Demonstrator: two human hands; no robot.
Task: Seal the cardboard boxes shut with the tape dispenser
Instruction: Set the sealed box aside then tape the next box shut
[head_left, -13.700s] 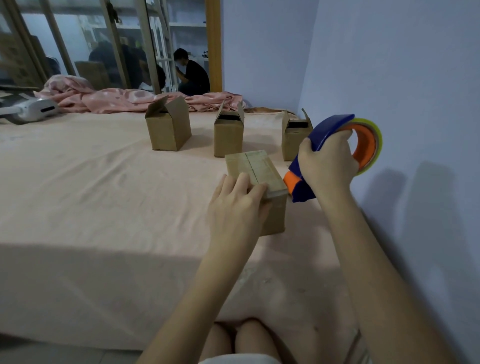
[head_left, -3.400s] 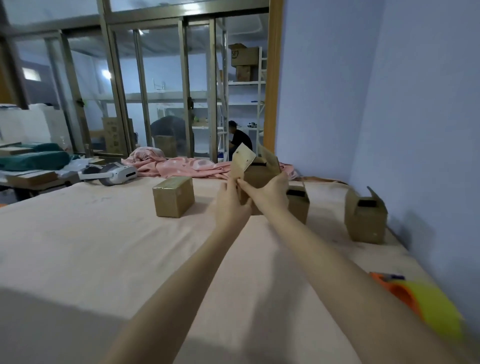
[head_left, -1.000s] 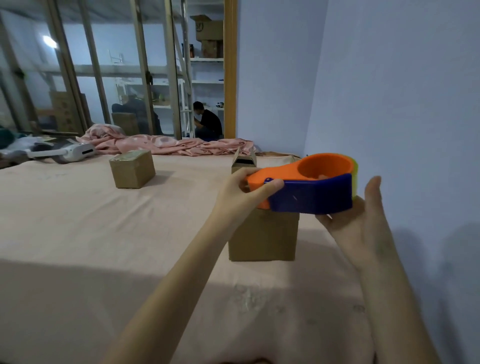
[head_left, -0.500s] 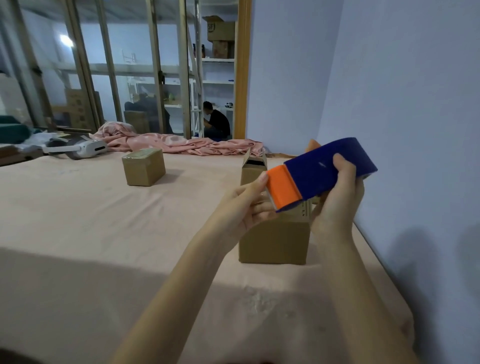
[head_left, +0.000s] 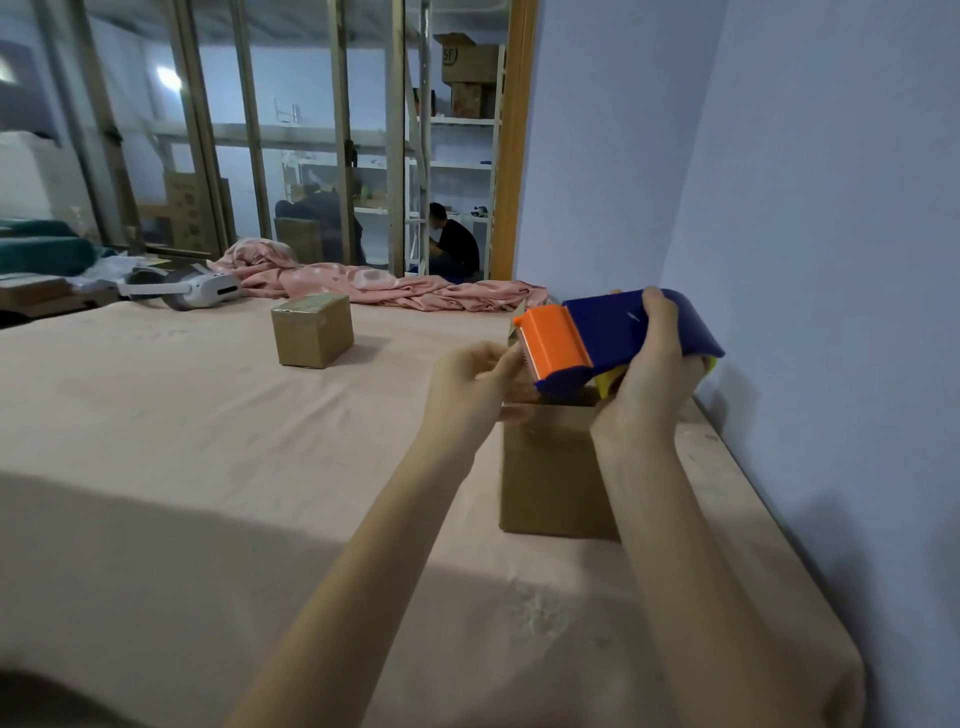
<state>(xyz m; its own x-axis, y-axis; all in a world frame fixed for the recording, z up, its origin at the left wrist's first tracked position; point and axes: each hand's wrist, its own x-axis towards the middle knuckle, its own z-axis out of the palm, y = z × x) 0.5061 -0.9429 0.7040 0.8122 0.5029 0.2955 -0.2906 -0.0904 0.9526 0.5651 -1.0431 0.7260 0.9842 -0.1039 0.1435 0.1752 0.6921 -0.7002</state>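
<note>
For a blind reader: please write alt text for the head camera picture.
A right hand holds a blue-and-orange tape dispenser above a cardboard box while the left hand reaches to its orange end. A taped box stands farther back.

Head-worn view, facing forward-down (wide-angle), close over table (head_left: 208, 467)

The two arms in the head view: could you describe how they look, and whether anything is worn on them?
Both forearms are bare up to the frame edge: no sleeves, gloves, watch, bracelet or rings are visible. The left hand and right hand show slim fingers with short nails. No markings can be seen.
</note>
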